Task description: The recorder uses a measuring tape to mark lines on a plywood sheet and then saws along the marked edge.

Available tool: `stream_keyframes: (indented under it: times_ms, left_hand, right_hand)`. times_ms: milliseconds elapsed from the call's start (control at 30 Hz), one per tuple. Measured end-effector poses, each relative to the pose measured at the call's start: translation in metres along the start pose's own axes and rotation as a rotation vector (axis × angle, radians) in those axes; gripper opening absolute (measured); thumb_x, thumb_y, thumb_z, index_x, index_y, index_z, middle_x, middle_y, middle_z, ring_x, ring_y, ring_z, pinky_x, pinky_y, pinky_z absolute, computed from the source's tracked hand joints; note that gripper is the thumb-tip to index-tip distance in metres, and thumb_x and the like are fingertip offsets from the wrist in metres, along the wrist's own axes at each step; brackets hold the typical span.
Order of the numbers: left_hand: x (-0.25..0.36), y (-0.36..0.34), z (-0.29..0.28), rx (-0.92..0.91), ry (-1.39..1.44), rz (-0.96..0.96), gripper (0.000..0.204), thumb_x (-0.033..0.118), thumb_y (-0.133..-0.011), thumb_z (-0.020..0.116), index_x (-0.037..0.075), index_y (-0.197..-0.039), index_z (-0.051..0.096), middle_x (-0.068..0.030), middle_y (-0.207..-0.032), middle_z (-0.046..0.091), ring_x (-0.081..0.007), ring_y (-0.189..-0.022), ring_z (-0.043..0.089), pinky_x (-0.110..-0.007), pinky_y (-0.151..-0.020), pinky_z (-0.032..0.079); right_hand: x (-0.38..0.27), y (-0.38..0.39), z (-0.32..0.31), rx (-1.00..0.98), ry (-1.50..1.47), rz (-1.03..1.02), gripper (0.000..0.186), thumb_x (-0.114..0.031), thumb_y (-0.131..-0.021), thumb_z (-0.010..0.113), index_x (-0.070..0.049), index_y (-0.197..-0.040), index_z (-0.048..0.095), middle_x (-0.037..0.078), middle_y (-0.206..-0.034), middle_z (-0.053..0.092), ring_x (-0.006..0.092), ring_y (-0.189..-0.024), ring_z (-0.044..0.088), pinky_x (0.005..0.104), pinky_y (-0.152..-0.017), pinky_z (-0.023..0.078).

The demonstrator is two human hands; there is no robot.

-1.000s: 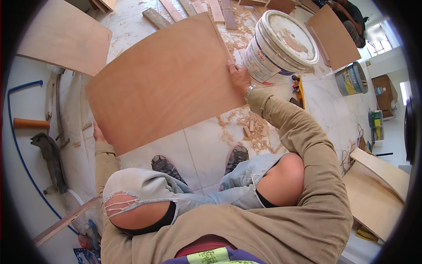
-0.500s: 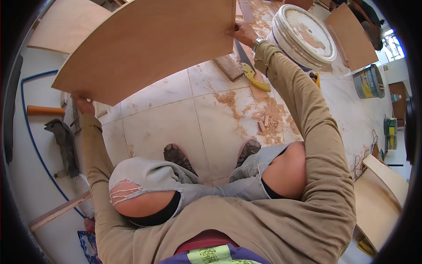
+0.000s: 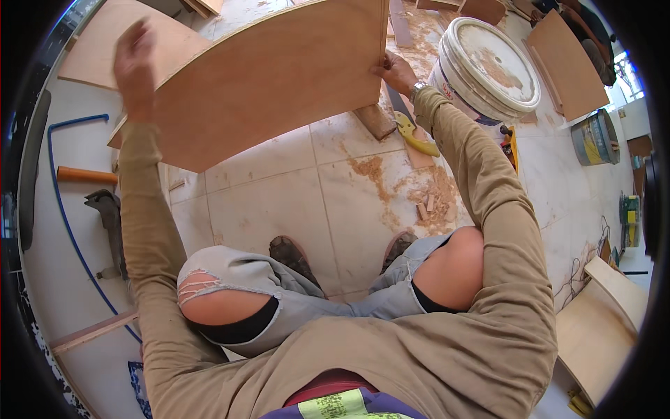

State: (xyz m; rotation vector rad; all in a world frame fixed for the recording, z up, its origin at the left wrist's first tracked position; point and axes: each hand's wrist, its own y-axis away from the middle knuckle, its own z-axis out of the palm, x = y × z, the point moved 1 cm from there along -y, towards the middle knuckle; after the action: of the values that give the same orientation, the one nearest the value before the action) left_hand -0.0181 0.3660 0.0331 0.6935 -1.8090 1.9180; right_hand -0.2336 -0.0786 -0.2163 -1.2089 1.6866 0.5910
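Note:
A large reddish-brown plywood panel (image 3: 265, 84) stands tilted across the upper middle, its top edge bent in the fisheye picture. At its right end, my right hand (image 3: 395, 72) grips the edge, thumb on the near face. My left hand (image 3: 135, 70) is raised off the panel, above its left end; motion blurs its fingers, so their closing is unclear. Just right of the panel's lower edge lies a handsaw with a yellow handle (image 3: 417, 136), its blade partly hidden. A wood block (image 3: 374, 122) shows beneath the panel.
A lidded white bucket (image 3: 488, 66) stands at the upper right, with wood shavings (image 3: 429, 195) on the tiles. On the left lie an orange-handled tool (image 3: 87, 174), a hammer (image 3: 108, 223) and a blue bar (image 3: 66, 230). Plywood pieces (image 3: 593, 335) lie at lower right; another person (image 3: 590, 35) is far right.
My left hand has let go of the panel's lower left corner and moved up above its left end. My right hand keeps its hold. The whole view has shifted slightly.

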Motion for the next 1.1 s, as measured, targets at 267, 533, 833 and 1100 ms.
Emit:
stream_keyframes:
  times_ms: [267, 533, 833, 1100]
  left_hand:
    - [0.054, 0.078, 0.262, -1.234, -0.325, 0.286, 0.087, 0.042, -0.086, 0.073, -0.001, -0.152, 0.037, -0.0246, -0.152, 0.044, -0.0346, -0.144, 0.039, -0.044, -0.12, 0.03]
    - [0.038, 0.075, 0.298, -1.313, -0.289, 0.14, 0.07, 0.044, -0.087, 0.068, 0.003, -0.142, 0.053, -0.019, -0.151, 0.048, -0.0336, -0.139, 0.045, -0.041, -0.117, 0.035]
    - [0.032, 0.067, 0.319, -1.256, -0.796, 0.249, 0.076, 0.051, -0.085, 0.066, 0.006, -0.144, 0.052, -0.0191, -0.139, 0.06, -0.0344, -0.133, 0.054, -0.044, -0.115, 0.038]
    - [0.014, 0.051, 0.331, -1.407, -0.79, 0.108, 0.059, 0.039, -0.091, 0.057, 0.015, -0.145, 0.053, -0.0162, -0.137, 0.062, -0.0377, -0.127, 0.057, -0.051, -0.109, 0.04]
  right_hand:
    - [0.002, 0.076, -0.005, -0.116, 0.723, 0.241, 0.044, -0.031, -0.087, 0.075, -0.003, -0.117, 0.06, 0.027, -0.112, 0.067, 0.0423, -0.108, 0.065, 0.046, -0.095, 0.052]
    - [0.098, 0.172, -0.022, -0.364, 0.74, 0.149, 0.056, -0.025, -0.082, 0.074, -0.003, -0.123, 0.043, 0.029, -0.111, 0.06, 0.0462, -0.111, 0.06, 0.05, -0.093, 0.051]
    - [-0.042, 0.104, -0.082, 0.032, 0.213, 0.308, 0.052, -0.016, -0.084, 0.061, 0.003, -0.131, 0.046, 0.024, -0.093, 0.066, 0.0381, -0.085, 0.068, 0.0471, -0.081, 0.054]
    - [-0.134, 0.139, -0.129, 0.223, -0.639, 0.265, 0.006, -0.003, -0.086, 0.06, -0.003, -0.091, 0.056, 0.002, -0.066, 0.055, 0.0098, -0.054, 0.054, 0.0247, -0.044, 0.042]
